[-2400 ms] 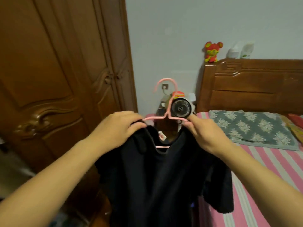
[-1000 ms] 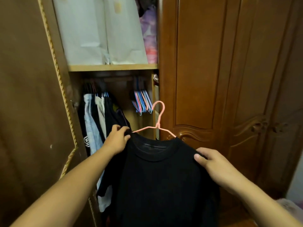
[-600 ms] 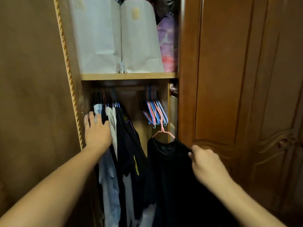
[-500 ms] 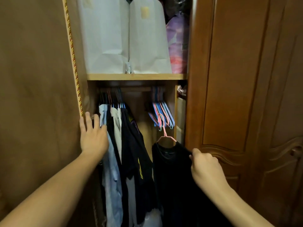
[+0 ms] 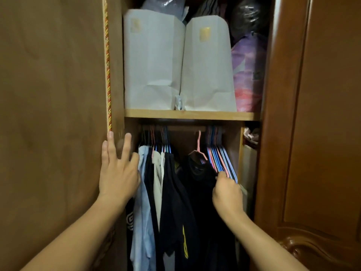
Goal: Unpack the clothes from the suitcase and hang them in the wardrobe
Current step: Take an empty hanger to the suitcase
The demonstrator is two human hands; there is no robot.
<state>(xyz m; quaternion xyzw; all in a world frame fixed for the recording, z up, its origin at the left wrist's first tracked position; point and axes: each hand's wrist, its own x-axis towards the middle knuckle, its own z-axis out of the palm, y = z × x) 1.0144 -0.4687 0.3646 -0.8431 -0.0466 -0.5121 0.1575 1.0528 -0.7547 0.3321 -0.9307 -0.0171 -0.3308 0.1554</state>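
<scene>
Fingers (image 5: pixel 221 176) of right hand (image 5: pixel 227 192) curled on shoulder of black T-shirt (image 5: pixel 197 173), which hangs on pink hanger (image 5: pixel 198 147), hook up at wardrobe rail (image 5: pixel 185 128), between hung clothes (image 5: pixel 154 182) and empty hangers (image 5: pixel 220 155). Left hand (image 5: pixel 117 173) fingers spread flat on open door (image 5: pixel 54 114) edge. Paper bags (image 5: pixel 175 65) on shelf (image 5: pixel 191 115) above.

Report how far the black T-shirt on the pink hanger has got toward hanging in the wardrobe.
Done, it seems: the pink wire hanger has its hook up at the rail, with the black T-shirt between the hung clothes and the bunch of empty pink and blue hangers.
In hand: the right hand grips the shirt's shoulder; the left hand rests open at the wardrobe's left edge.
Left: letting go. The suitcase is out of view.
</scene>
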